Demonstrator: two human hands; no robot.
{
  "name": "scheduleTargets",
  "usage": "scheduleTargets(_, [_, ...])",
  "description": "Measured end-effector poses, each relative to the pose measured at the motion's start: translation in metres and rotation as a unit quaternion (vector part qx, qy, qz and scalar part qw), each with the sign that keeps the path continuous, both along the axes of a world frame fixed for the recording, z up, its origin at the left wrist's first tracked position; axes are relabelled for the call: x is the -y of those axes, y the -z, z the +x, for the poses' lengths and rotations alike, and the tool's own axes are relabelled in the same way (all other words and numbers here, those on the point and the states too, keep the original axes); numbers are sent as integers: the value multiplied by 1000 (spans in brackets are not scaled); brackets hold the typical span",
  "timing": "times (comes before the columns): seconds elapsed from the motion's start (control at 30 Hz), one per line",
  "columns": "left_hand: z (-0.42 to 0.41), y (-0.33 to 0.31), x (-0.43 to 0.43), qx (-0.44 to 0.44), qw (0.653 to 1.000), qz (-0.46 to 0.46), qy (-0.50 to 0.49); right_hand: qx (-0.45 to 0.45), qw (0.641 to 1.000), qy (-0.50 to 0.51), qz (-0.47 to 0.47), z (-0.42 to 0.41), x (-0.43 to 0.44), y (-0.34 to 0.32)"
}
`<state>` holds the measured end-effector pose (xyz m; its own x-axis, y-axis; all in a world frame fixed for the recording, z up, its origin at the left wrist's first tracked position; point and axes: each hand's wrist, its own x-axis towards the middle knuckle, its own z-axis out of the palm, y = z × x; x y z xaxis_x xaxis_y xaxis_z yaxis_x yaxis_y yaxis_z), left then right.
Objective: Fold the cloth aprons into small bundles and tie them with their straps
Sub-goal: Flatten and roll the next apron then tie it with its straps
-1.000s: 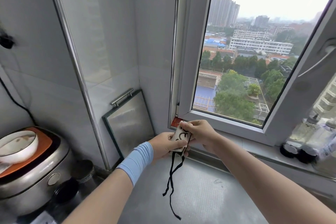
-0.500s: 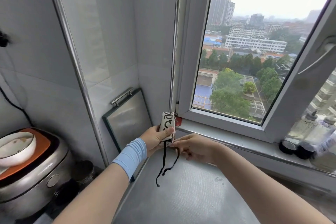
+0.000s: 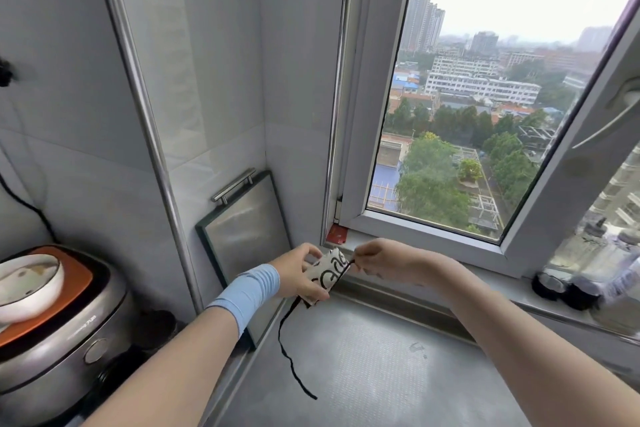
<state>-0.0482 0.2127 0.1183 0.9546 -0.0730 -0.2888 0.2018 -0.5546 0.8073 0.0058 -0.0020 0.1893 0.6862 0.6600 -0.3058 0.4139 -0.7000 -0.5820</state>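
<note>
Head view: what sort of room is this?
Probably a home kitchen, high up: a rice cooker with a bowl on its lid, a steel counter, and a window over city rooftops.

I see a high-rise home kitchen: silver rice cooker with orange lid [image 3: 69,340], white ceramic bowl [image 3: 27,284] atop it, steel chopping board [image 3: 249,236] against grey tiles [image 3: 207,80], window [image 3: 467,114] over city rooftops.

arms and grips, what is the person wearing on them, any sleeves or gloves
Left arm: a light blue sleeve covers the wrist and lower forearm and stops short of the elbow; the rest is bare. Right arm: no sleeve, watch or band in view. Left grip and right grip: no gloves, and no rings that I can see.
</note>
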Motion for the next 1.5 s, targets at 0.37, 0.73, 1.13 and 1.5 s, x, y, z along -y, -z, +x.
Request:
scheduleTargets(0.37, [7,-15,50,29,992,8,121,307,948,-34,-71,24,-15,13])
scheduleTargets(0.73, [22,8,51,3,926,-323,-198,-21,884,375,277,17,-6,61])
scheduleTargets(1.13, [13,-1,37,-80,846,-483,-209,-393,904,35,163,4,22,78])
scheduleTargets(1.5, [-8,14,56,-41,997,-70,-14,72,981,-66,-166,30,7,29])
